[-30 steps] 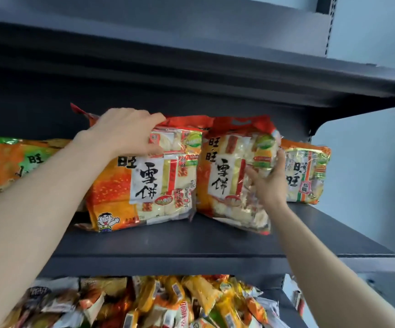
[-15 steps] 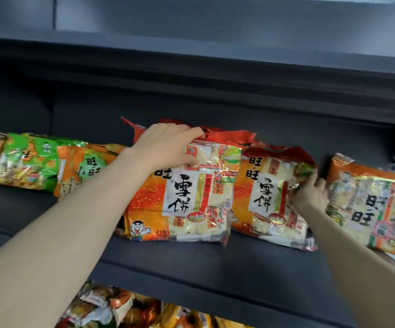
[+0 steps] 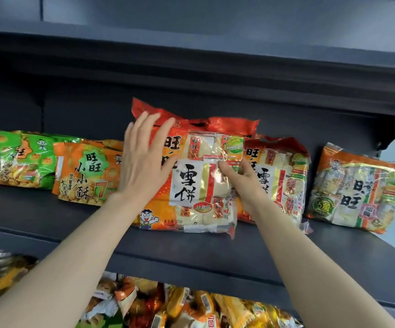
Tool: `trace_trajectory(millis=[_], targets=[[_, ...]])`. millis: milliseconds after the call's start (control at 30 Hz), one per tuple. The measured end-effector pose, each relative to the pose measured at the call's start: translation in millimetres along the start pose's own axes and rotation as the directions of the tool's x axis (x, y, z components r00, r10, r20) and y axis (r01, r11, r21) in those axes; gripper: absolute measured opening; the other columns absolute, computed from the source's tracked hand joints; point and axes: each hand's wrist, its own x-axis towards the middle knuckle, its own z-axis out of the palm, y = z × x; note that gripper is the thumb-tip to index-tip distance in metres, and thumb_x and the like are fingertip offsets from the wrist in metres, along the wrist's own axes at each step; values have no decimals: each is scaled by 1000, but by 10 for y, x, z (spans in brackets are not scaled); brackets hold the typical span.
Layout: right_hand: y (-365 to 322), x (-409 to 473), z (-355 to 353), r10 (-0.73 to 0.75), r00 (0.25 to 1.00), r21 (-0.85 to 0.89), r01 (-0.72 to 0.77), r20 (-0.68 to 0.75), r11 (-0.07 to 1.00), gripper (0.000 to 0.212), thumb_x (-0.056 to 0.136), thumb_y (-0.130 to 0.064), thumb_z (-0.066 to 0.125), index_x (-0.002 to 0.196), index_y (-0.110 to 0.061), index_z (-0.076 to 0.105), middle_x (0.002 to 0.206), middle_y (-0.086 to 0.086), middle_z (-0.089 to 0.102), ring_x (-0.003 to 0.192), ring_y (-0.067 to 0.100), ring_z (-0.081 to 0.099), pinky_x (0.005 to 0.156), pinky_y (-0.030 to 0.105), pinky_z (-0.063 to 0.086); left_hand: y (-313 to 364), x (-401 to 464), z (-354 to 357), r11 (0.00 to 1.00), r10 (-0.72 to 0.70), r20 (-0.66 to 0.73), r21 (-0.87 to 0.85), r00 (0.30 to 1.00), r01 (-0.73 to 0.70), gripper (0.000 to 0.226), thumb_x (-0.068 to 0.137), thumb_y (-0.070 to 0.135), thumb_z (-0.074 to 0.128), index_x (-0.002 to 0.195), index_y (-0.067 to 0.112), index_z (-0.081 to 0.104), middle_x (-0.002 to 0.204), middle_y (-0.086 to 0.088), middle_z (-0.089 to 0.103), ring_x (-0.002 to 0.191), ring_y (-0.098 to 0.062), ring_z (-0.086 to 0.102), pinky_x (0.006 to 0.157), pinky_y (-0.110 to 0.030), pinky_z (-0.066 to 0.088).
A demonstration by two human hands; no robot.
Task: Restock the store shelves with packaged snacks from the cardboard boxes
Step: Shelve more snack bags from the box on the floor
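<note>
Head view, shelf at chest height: you are seating a large orange rice-cracker bag (image 3: 189,183) on the dark shelf (image 3: 215,252), which reads as the placing-and-straightening step of restocking. The bag is leaning back with its red top seal toward the rear panel and its lower edge resting on the shelf board, overlapping the left edge of a second rice-cracker bag (image 3: 279,178) of the same print.

Your left hand (image 3: 144,162) is lying flat on the upper left face of the front bag, fingers straight and slightly spread, pressing rather than gripping. Your right hand (image 3: 239,178) is working at the bag's right side, where it meets the second bag; the fingers are curling onto the clear film at mid-height, apparently pinching it, though how firm the hold is cannot be told. The two hands are apart, one at each side of the same bag.

An orange puff-snack bag (image 3: 87,171) is sitting just beside the left hand, and a smaller assorted bag (image 3: 357,188) is standing apart to the right.

Judged from this layout, the next move is calling for squaring the front bag against its neighbour and letting go without tipping it forward; no cardboard box is in view.
</note>
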Motion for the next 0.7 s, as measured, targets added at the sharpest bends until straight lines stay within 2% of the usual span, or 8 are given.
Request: trace_trajectory(millis=[100, 200, 333, 367, 467, 500, 600, 700], targets=[[-113, -38, -241, 48, 993, 83, -39, -111, 996, 112, 58, -53, 94, 151, -28, 35, 141, 8, 58, 119, 30, 64, 99, 59, 51, -118, -307, 134, 989, -104, 137, -92, 985, 117, 72, 95, 40, 58, 154, 15, 26, 157, -11, 27, 146, -29, 26, 118, -47, 29], [-266, -122, -661, 25, 967, 66, -8, -255, 998, 65, 81, -35, 81, 136, -21, 49, 113, 1, 72, 96, 20, 73, 87, 45, 58, -75, -435, 337, 978, -109, 328, -135, 938, 161, 71, 96, 52, 47, 155, 18, 25, 157, -7, 27, 143, -26, 31, 115, -45, 34], [-390, -238, -1318, 44, 915, 55, -24, -400, 998, 33, 94, -29, 69, 121, -19, 54, 110, 9, 73, 89, 20, 73, 88, 45, 58, 242, -482, 608, 978, -3, 492, -182, 871, 106, 74, 97, 59, 43, 157, 21, 22, 160, -3, 25, 145, -21, 27, 117, -38, 28], [-393, -259, -1452, 38, 902, 54, -17, -430, 998, 35, 93, -29, 70, 121, -18, 53, 113, 10, 71, 85, 18, 70, 88, 43, 57, 344, -485, 679, 977, 21, 520, -192, 854, 94, 76, 96, 61, 42, 157, 23, 19, 161, -3, 22, 147, -21, 24, 118, -38, 26], [-288, -246, -1725, 5, 875, -38, -27, -483, 999, 76, 86, -36, 73, 151, -19, 37, 120, 2, 62, 74, 4, 57, 67, 26, 49, 648, -477, 897, 987, 93, 585, -158, 806, 1, 87, 90, 72, 39, 158, 31, 4, 165, -5, 10, 151, -25, 11, 122, -50, 19], [-227, -235, -1753, -4, 869, -73, -37, -495, 997, 76, 89, -36, 71, 153, -19, 33, 121, 1, 62, 74, 4, 60, 66, 25, 51, 736, -471, 956, 990, 101, 618, -140, 780, -17, 90, 88, 75, 39, 157, 34, -2, 166, -4, 4, 153, -26, 5, 121, -55, 16], [-50, -164, -1700, -34, 845, -218, -98, -533, 971, 66, 95, -45, 62, 150, -19, 36, 131, 7, 61, 104, 22, 67, 93, 45, 56, 908, -470, 1106, 996, 74, 719, -91, 691, -12, 101, 83, 80, 44, 153, 40, -18, 166, 1, -10, 152, -30, -14, 117, -67, 6], [49, -62, -1641, -87, 862, -420, -153, -500, 895, 95, 80, -71, 66, 152, -21, 31, 141, 6, 56, 121, 28, 59, 105, 55, 46, 958, -453, 1194, 998, 39, 746, -60, 664, 8, 105, 81, 82, 43, 151, 41, -24, 166, 1, -11, 150, -33, -19, 115, -72, 3]])
